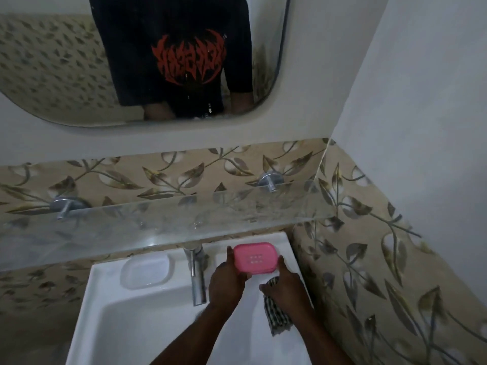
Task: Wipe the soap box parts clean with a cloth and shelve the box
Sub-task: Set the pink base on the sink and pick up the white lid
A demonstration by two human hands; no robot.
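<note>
A pink soap box part [255, 257] with small holes in its face is held above the right back ledge of the white sink [147, 309]. My left hand [228, 281] grips its left end, with one finger up along the edge. My right hand [286, 284] pinches its right end and also grips a dark checked cloth [276, 316] that hangs below the palm. A clear plastic soap box part [146, 270] lies on the sink's left back ledge.
A chrome tap [196, 275] stands at the sink's back middle, just left of my left hand. A glass shelf [163, 219] on two metal pegs runs along the leaf-patterned tile wall above the sink. A mirror hangs higher up. The right wall is close.
</note>
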